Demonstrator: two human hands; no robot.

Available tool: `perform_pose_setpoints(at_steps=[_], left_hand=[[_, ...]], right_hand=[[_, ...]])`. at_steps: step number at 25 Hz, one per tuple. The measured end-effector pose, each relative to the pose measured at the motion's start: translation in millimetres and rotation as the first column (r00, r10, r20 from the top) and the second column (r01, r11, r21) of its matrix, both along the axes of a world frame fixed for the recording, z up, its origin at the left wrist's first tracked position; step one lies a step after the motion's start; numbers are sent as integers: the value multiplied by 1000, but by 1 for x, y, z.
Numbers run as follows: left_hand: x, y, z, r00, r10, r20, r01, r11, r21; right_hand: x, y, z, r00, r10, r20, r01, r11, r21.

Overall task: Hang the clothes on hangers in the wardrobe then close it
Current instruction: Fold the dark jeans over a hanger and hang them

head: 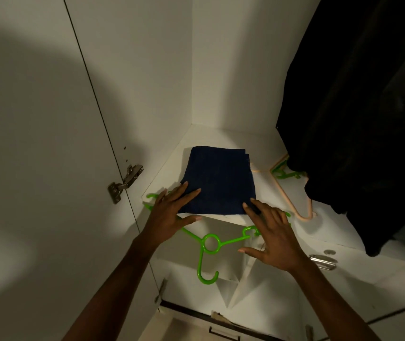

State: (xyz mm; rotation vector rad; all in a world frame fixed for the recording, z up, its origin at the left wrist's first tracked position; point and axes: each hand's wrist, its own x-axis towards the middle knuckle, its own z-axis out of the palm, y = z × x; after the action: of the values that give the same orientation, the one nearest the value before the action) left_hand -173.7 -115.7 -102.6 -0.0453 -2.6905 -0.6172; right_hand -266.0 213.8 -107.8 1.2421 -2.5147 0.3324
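Wardrobe shelf (221, 141) in dim light, seen from above: a folded navy cloth (218, 183) lies on it, over a green hanger (210, 244) whose hook juts past the front edge. Your left hand (169, 212) rests on the cloth's near left corner, fingers spread; your right hand (272, 237) touches its near right corner, fingers spread too, gripping nothing. A peach hanger (292, 200) lies beside it, and dark clothes (358, 107) hang at right. You seem about to lift the cloth; next, grip both corners, then free the hanger.
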Motion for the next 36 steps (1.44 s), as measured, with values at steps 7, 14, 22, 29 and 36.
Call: perform_pose_setpoints(at_steps=[7,14,22,29,36], left_hand=[[29,7,-7,999,14,44,-13,1000,-16],[45,-7,-6,991,42,125,-21,987,-162],[67,18,-56,791,500,-352,-470,866,173],[39,57,-54,893,309,-326,-358,928,-102],[10,45,-18,872,-91,-482,-86,939,-334]], right_hand=[[1,-18,-20,986,-103,-132,101,995,-23],[-3,-8,-21,989,28,-143,-42,994,-96],[-4,-9,-8,996,-67,-51,44,929,-367],[-35,-38,12,990,112,90,-83,957,-276],[-55,-28,75,539,206,817,278,872,-403]])
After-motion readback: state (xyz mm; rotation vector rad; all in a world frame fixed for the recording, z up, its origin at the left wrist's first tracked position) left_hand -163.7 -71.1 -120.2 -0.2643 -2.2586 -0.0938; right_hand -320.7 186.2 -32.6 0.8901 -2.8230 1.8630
